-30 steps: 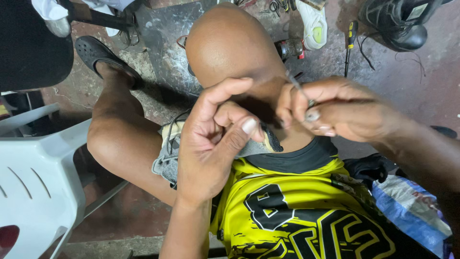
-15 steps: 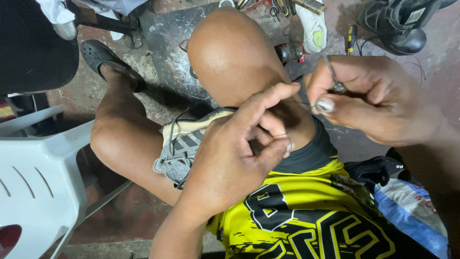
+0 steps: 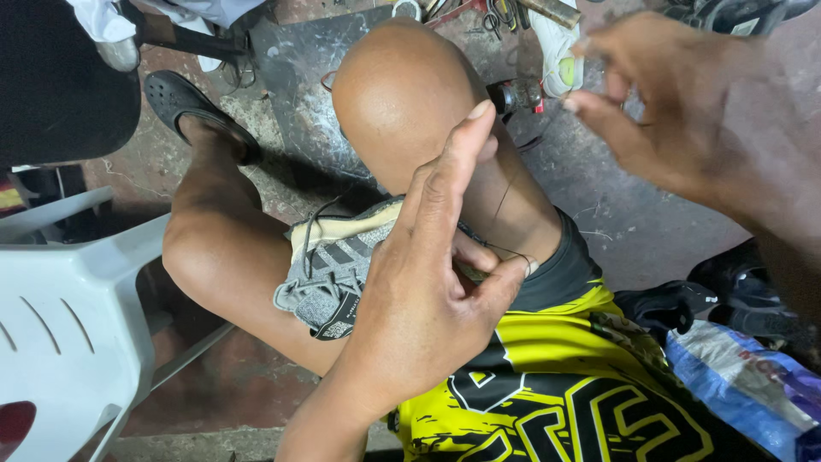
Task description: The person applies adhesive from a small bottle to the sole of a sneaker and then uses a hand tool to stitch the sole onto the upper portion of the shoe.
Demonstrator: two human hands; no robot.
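Grey knit sneaker with a cream sole (image 3: 338, 274), wedged between the thighs.
It lies tilted, laces and black tongue tag facing up; a thin dark thread (image 3: 500, 218) rises taut from its far side.

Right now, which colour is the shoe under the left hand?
Grey shoe, cream inside, seen in head view.

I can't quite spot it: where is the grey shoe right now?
In the head view, the grey shoe lies wedged between the person's thighs, just under the left hand.
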